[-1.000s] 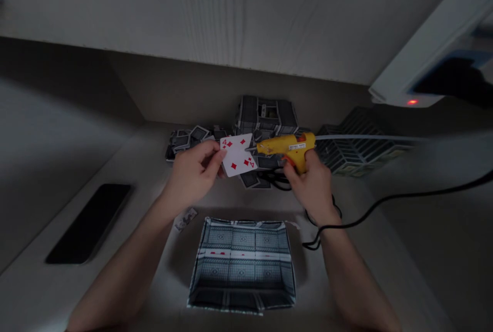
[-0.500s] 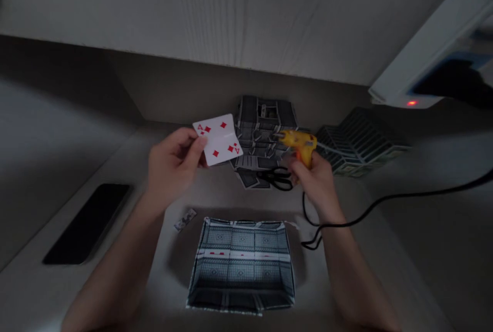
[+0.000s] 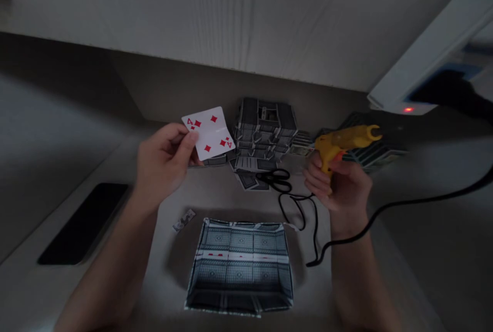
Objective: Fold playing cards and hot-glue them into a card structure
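Note:
Between thumb and fingers my left hand (image 3: 165, 155) pinches a playing card (image 3: 208, 132), the four of diamonds, face toward me. My right hand (image 3: 341, 183) is wrapped round the handle of a yellow glue gun (image 3: 342, 139), whose front end points right. Both hands are raised above the table. Below and between them lies an open box (image 3: 241, 265) made of playing cards, backs showing, with a pale strip across it. Black-handled scissors (image 3: 277, 179) rest on loose cards (image 3: 250, 180) left of my right hand.
Behind the scissors stands a stacked card structure (image 3: 265, 121). A striped piece (image 3: 370, 147) is partly hidden by the glue gun. A black phone (image 3: 84, 224) lies at left, a small card scrap (image 3: 184, 220) near the box. A black cable (image 3: 400, 202) crosses at right, below a power strip (image 3: 416, 85).
My right hand has moved right with the glue gun, turning its nozzle from left to right. My left hand has shifted slightly left with the card. The cable's loops have moved.

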`<state>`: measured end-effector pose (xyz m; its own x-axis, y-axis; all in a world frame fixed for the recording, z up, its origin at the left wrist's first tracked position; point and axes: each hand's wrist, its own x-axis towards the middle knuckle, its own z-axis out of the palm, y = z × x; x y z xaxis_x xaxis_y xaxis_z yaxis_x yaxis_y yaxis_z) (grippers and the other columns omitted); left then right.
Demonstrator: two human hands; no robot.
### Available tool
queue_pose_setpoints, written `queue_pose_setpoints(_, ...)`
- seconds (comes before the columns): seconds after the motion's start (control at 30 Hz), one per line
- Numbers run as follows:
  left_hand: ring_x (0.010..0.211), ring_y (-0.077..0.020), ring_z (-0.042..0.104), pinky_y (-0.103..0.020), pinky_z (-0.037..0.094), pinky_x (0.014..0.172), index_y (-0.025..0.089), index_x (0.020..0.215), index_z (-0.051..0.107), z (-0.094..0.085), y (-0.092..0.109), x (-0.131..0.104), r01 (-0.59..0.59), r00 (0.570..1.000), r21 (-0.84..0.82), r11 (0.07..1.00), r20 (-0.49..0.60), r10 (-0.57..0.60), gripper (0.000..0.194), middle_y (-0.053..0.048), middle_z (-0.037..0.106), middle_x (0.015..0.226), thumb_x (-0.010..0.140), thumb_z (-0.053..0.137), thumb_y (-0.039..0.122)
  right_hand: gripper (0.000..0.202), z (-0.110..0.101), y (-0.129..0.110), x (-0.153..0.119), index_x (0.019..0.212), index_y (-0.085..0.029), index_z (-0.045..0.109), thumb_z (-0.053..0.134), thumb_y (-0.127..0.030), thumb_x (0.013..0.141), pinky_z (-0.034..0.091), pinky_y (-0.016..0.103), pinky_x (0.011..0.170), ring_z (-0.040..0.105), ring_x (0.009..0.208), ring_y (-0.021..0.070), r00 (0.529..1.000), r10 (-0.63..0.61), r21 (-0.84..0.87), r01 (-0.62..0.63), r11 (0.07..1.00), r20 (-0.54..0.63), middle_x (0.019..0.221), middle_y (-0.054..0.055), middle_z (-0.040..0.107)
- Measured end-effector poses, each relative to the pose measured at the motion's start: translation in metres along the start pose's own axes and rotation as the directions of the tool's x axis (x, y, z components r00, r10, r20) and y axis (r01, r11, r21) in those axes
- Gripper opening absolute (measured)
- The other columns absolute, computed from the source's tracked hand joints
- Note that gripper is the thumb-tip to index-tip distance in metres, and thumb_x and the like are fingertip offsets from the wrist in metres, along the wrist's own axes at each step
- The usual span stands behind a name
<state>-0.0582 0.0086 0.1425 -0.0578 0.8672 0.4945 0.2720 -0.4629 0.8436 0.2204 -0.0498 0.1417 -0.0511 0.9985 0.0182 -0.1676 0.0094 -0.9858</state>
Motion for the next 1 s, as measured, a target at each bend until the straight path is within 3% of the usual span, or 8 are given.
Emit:
queue_pose_setpoints(0.2,0.04,-0.004,0.052,-0.013,0.041,0.039,0.017,0.071,0.056,-0.003,-0.002,0.002,-0.027,1.0,0.013,1.0,0.015,0.027,0.012,0.007,0.056,0.049,0.078,0.056,0.027,0.01,0.0,0.001,0.001,0.067,-0.022,0.039,0.043,-0.031,0.067,0.015,0.02,0.033,0.014,0.038,0.0068,0.998,0.026,0.169,-0.036,0.985,0.062,0.051,-0.007,0.022)
queue_pose_setpoints(0.3,0.039,-0.0035,0.052,-0.012,0.04,0.037,0.017,0.071,0.056,-0.004,-0.005,0.003,-0.072,0.997,0.024,0.997,-0.001,0.072,0.013,0.007,0.056,0.048,0.078,0.056,0.026,0.017,0.006,0.003,0.0,0.066,-0.021,0.041,0.053,-0.032,0.068,0.021,0.019,0.034,0.022,0.038,0.0057,0.998,0.054,0.159,-0.056,0.986,0.015,0.05,-0.007,0.028)
queue_pose_setpoints(0.43,0.039,-0.0047,0.052,-0.013,0.041,0.037,0.017,0.071,0.057,-0.005,-0.006,0.004,-0.061,0.998,0.024,0.998,-0.004,0.061,0.013,0.007,0.056,0.047,0.078,0.057,0.028,0.026,0.009,0.012,-0.001,0.063,-0.019,0.043,0.061,-0.037,0.071,0.031,0.02,0.039,0.037,0.042,0.0064,0.989,0.03,-0.159,-0.053,0.986,-0.146,0.051,-0.006,0.039)
queue_pose_setpoints(0.57,0.039,-0.0052,0.053,-0.014,0.042,0.037,0.017,0.071,0.057,-0.006,-0.005,0.005,-0.039,0.999,0.03,0.999,0.007,0.039,0.013,0.006,0.056,0.048,0.078,0.057,0.027,0.03,0.007,0.02,-0.005,0.069,-0.018,0.049,0.066,-0.042,0.065,0.034,0.02,0.039,0.043,0.043,0.0078,0.979,0.095,-0.482,-0.174,0.859,-0.183,0.053,-0.005,0.046)
queue_pose_setpoints(0.73,0.037,-0.0042,0.051,-0.013,0.042,0.037,0.017,0.069,0.057,-0.004,-0.008,0.005,-0.06,0.998,0.015,0.998,-0.034,0.06,0.012,0.008,0.055,0.046,0.077,0.057,0.027,0.032,0.005,0.017,-0.026,0.077,-0.02,0.052,0.059,-0.049,0.069,0.042,0.023,0.041,0.047,0.046,0.0098,0.97,0.185,-0.4,-0.233,0.886,-0.155,0.057,-0.004,0.048)
queue_pose_setpoints(1.0,0.038,-0.0041,0.051,-0.013,0.043,0.036,0.017,0.073,0.059,-0.004,-0.013,0.007,-0.066,0.998,0.004,0.998,0.021,0.066,0.01,0.007,0.056,0.048,0.078,0.057,0.026,0.03,-0.003,-0.003,-0.068,0.076,-0.018,0.053,0.054,-0.048,0.075,0.049,0.026,0.052,0.056,0.051,0.0123,0.951,0.244,-0.347,-0.298,0.889,-0.191,0.063,-0.001,0.053)
